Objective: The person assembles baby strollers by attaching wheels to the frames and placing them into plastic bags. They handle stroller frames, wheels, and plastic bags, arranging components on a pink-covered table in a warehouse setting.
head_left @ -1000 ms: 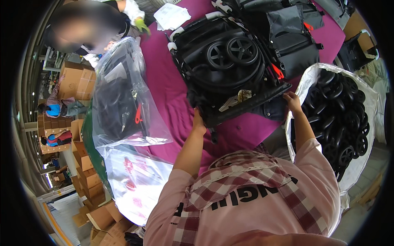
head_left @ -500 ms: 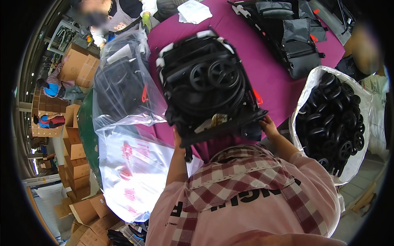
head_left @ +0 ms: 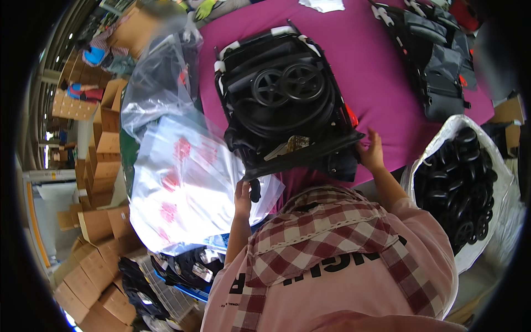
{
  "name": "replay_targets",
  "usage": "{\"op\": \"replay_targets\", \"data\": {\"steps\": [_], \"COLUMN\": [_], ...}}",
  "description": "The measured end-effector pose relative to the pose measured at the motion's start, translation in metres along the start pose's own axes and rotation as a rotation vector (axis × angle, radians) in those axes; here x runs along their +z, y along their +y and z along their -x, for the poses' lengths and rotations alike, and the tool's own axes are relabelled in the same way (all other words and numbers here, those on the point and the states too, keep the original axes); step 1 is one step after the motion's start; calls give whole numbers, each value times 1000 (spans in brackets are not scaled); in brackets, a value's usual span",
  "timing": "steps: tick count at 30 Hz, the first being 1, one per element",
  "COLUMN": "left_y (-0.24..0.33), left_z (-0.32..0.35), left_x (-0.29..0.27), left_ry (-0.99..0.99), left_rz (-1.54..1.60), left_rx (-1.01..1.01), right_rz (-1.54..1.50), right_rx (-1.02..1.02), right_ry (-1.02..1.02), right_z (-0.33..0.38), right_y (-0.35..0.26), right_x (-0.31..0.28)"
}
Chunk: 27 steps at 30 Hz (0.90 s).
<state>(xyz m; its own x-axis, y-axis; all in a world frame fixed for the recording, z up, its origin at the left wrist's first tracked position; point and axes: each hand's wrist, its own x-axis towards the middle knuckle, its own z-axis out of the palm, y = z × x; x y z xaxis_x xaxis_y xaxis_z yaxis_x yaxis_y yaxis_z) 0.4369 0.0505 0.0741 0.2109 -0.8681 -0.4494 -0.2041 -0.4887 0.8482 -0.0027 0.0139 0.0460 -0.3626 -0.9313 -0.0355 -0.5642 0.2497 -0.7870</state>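
Observation:
A black folded stroller [head_left: 279,119] lies on the purple table cover [head_left: 362,61], directly in front of me. Two spoked wheels [head_left: 287,86] face up on it, and white fittings show at its far corners. My left hand [head_left: 242,198] is at its near left corner, fingers curled against the edge beside a small dark rounded part. At the near right corner my right hand [head_left: 372,152] has its fingers stretched out and apart, its inner side close to the stroller's dark fabric. Left of the stroller lies a clear plastic bag [head_left: 177,182] with red printing.
Another folded stroller [head_left: 437,61] lies at the far right. A white sack [head_left: 406,182] full of black wheels stands at the right. Clear plastic [head_left: 160,83] covers something dark at the far left. Cardboard boxes [head_left: 91,276] and black packed items [head_left: 191,271] are at the lower left.
The view has shifted. The stroller now lies flatter on the table. My right hand has opened away from its corner; my left hand remains at the near left corner.

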Motion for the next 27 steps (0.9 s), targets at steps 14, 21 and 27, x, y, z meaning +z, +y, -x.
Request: {"op": "replay_targets", "data": {"steps": [14,21,27], "left_y": [-71,-120,-85], "left_z": [39,3,-30], "left_x": [-65,-66,-96], "left_ry": [578,676,876], "left_rz": [-865,-735,-735], "left_rx": [130,225,278], "right_rz": [-207,-158,-83], "right_rx": [-887,-983,-860], "right_ry": [-294,-566,-506], "right_z": [52,94,113], "right_y": [-195,-211,-202], "right_x": [19,45,43]}}
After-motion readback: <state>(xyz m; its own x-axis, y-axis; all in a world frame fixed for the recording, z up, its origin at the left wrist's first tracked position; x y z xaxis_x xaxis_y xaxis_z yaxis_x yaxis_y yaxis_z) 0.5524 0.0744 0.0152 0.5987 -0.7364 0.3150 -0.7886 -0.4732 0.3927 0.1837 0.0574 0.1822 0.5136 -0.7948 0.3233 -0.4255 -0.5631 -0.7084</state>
